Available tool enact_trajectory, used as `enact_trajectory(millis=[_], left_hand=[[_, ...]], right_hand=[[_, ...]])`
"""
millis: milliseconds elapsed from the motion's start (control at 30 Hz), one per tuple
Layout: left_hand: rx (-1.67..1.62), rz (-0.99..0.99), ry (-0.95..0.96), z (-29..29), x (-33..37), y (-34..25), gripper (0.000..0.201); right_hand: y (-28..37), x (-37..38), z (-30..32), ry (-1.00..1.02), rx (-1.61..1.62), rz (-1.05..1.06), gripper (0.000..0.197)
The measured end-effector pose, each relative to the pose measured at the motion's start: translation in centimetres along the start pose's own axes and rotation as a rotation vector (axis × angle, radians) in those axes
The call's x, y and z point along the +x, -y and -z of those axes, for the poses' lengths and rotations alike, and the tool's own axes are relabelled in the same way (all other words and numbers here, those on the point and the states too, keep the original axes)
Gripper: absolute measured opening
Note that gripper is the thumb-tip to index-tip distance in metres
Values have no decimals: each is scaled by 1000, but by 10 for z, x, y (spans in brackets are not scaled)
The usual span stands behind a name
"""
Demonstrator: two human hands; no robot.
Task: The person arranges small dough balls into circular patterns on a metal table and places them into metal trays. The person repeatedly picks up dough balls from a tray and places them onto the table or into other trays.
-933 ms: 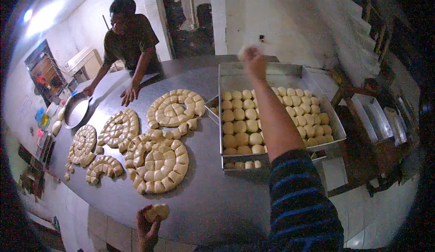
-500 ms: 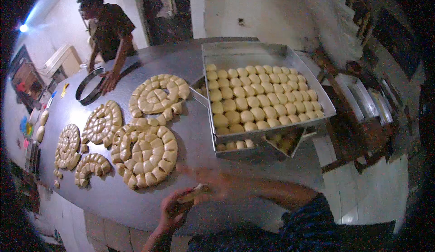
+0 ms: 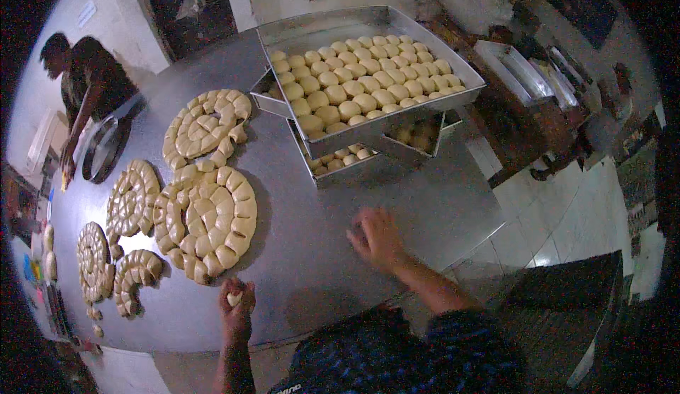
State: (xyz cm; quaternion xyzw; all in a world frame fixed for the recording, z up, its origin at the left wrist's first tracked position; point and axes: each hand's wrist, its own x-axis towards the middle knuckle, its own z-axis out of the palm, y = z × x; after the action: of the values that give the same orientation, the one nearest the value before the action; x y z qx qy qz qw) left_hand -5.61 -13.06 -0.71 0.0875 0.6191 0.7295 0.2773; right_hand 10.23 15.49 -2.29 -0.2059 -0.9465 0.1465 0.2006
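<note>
The left hand was near the front edge of the metal counter, and its grip was closed around a small piece of dough. The right hand lay flat on the counter with the fingers spread; it was blurred, and whether something was under the palm I cannot tell. Just behind and to the left of the left hand lay a round cluster of cut dough pieces, with more spiral clusters beyond it and to the left. Behind the right hand stood an upper tray full of dough balls, resting crosswise on a lower tray that also held balls. The counter between the right hand and the trays was bare. At the far left, another person bent over a round pan.
</note>
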Motion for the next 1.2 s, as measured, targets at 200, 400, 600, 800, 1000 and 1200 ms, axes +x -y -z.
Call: enact_trajectory(millis=[200,400,600,800,1000,1200], left_hand=[[134,-42,-27,14,-18,-20,26],[103,14,138,5,-11,-10,22],[184,61,36,-43,11,-1,24],[163,11,-102,-37,23,9,34],[60,-26,-32,-54,5,15,26],[63,24,-300,-67,-6,2,23]], right_hand=[[-80,-1,21,-307,-175,-260,17],[-28,-26,23,-188,190,84,21],[-85,-18,3,-175,-137,-258,22],[-111,-27,114,236,456,-393,31],[-77,180,201,-470,689,99,36],[-81,395,182,-844,898,161,26]])
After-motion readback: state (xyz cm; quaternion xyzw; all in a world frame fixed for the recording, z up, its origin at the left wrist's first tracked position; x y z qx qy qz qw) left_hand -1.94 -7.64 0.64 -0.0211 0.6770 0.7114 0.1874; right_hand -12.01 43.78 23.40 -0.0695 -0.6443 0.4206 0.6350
